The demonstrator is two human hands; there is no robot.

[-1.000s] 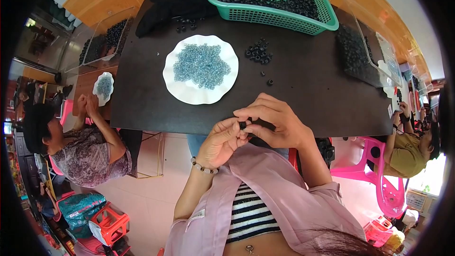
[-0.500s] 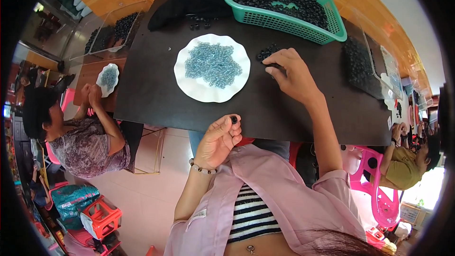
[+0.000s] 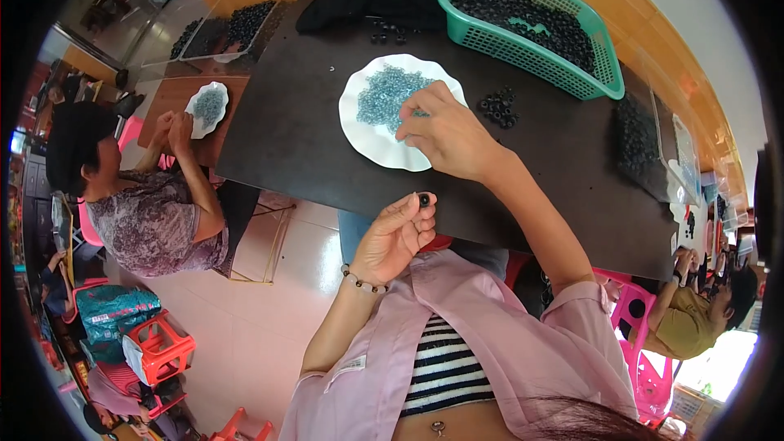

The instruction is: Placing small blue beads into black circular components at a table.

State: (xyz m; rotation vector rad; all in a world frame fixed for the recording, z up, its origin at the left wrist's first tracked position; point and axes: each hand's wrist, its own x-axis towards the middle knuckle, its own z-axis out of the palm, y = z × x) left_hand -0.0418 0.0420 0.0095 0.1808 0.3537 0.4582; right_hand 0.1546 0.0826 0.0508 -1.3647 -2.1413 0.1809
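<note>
The left hand (image 3: 398, 233) pinches one black bead (image 3: 424, 200); the right hand (image 3: 447, 132), fingers curled narrow, contents hidden, works over blue seed beads (image 3: 378, 98), seemingly mostly unused.

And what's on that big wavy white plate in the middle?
The plate holds a heap of small, clear bluish beads. The right hand covers part of the plate's right side, hiding whatever lies directly beneath.
</note>
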